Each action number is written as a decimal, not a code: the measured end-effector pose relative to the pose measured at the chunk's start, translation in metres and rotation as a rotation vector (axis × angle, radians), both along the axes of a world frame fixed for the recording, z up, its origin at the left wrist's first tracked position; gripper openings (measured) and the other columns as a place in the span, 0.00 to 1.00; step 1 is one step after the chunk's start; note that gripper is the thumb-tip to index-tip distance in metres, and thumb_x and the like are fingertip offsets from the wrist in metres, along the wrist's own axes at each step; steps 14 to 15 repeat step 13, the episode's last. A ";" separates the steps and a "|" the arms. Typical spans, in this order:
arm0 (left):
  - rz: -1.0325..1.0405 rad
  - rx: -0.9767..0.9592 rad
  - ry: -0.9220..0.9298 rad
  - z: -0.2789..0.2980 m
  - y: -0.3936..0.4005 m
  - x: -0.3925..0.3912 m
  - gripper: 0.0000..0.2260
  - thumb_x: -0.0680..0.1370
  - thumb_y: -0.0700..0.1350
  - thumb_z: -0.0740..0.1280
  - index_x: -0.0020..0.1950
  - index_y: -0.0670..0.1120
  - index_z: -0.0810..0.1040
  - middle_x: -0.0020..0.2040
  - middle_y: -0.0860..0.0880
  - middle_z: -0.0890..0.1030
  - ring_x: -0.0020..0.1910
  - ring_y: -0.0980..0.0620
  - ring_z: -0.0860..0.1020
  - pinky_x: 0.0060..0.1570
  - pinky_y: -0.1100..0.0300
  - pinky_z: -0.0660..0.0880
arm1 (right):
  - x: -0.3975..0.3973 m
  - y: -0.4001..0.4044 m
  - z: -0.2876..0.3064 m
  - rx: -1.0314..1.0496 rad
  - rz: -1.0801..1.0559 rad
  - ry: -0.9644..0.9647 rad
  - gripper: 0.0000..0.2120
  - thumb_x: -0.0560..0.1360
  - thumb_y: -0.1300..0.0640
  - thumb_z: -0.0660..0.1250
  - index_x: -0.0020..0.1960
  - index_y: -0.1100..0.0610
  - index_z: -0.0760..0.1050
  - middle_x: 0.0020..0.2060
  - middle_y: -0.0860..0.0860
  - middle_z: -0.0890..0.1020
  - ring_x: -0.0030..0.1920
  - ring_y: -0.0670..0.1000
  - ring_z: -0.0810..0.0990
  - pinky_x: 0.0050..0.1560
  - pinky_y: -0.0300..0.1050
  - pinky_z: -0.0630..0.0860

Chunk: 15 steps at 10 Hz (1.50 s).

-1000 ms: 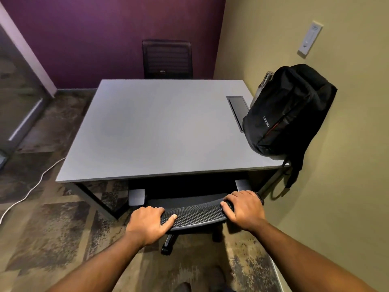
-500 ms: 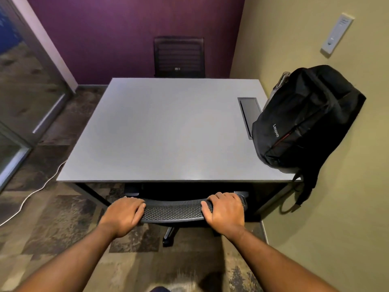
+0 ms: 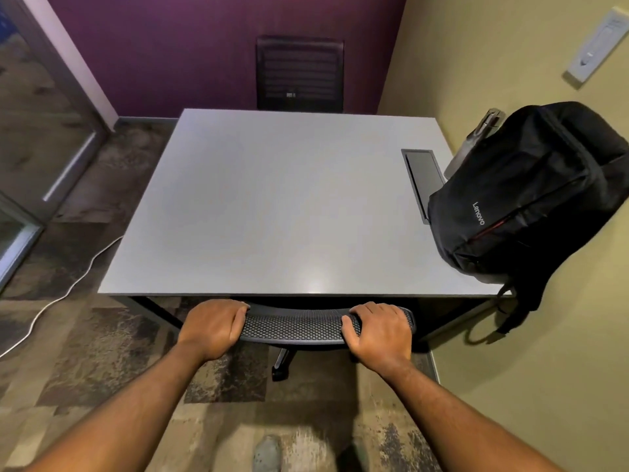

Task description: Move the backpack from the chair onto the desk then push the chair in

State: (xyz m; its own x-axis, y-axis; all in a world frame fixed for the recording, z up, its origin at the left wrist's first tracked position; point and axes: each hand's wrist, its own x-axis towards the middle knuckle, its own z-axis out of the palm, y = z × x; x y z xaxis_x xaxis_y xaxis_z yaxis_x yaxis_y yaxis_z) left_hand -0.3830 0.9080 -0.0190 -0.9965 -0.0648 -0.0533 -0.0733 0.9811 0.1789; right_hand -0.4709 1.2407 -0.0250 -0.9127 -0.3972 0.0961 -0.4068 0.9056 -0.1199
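Both hands (image 3: 299, 330) gripping chair (image 3: 294, 323) backrest; backpack (image 3: 531, 195) far right

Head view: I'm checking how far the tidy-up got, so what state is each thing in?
backpack: on the desk, leaning on the wall
chair: seat under desk, backrest at its edge
left hand: grip closed on backrest
right hand: grip closed on backrest

A small meeting room with a purple end wall and patterned carpet.
A second black chair (image 3: 299, 74) stood against the purple wall (image 3: 204, 46); a white cable (image 3: 61, 298) trailed across the carpet, and a white wall plate (image 3: 594, 46) hung on the olive wall.
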 end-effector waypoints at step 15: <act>0.070 -0.188 -0.240 0.032 0.031 -0.019 0.20 0.86 0.51 0.52 0.74 0.46 0.69 0.77 0.43 0.68 0.75 0.43 0.67 0.76 0.49 0.61 | -0.036 -0.002 0.043 0.072 0.049 -0.420 0.35 0.80 0.31 0.55 0.79 0.51 0.64 0.75 0.54 0.73 0.74 0.57 0.72 0.72 0.58 0.70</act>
